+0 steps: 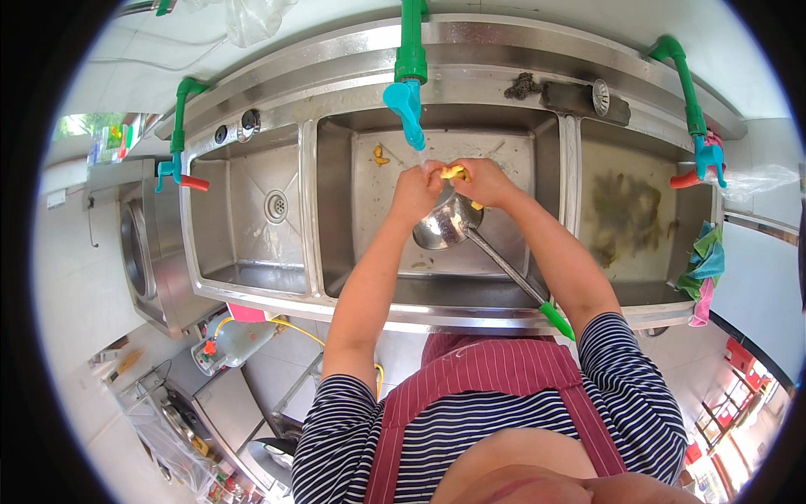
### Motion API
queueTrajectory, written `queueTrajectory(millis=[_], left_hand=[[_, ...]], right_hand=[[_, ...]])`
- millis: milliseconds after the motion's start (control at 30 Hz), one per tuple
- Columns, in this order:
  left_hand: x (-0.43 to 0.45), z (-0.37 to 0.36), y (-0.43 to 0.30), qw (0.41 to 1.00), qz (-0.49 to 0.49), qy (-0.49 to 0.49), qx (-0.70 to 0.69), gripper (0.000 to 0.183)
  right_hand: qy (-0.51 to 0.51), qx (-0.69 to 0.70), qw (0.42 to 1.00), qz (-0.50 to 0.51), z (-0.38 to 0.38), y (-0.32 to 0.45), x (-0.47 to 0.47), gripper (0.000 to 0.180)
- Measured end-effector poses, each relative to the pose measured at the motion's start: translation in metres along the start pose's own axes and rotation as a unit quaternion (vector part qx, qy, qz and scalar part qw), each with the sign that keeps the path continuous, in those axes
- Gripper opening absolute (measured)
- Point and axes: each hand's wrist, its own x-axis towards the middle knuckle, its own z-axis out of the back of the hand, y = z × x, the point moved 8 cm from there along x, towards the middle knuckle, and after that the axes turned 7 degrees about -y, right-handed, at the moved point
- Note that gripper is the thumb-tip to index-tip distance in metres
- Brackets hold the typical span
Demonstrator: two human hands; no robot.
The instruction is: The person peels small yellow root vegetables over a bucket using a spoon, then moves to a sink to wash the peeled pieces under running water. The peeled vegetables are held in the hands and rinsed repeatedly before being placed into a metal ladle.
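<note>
Both my hands meet over the middle basin of a stainless steel sink [384, 214], close below a blue tap [406, 113] with water coming from it. My left hand [420, 189] and my right hand [483, 181] grip a knobbly yellow piece [452, 172], perhaps ginger root, between their fingers. Beneath them a metal ladle [444, 223] lies in the basin, its handle slanting to the green grip [557, 320] over the front edge. Another yellow piece [476, 205] shows by the ladle's bowl. One more yellow piece [380, 155] lies at the basin's back left.
The left basin [264, 246] has a drain. Cloudy water with dark matter [630, 208] fills the right basin. On the back ledge are a dark scouring pad [522, 86] and a sink strainer [601, 97]. Cloths [703, 264] hang at the right edge; a gas cylinder [242, 340] stands lower left.
</note>
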Motion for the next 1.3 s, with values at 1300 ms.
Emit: queueTrajectory(millis=[1300], left_hand=[[-0.006, -0.015, 0.007, 0.872, 0.229, -0.076, -0.427, 0.023]], right_hand=[[-0.287, 0.007, 0.942, 0.174, 0.020, 0.019, -0.019, 0.033]])
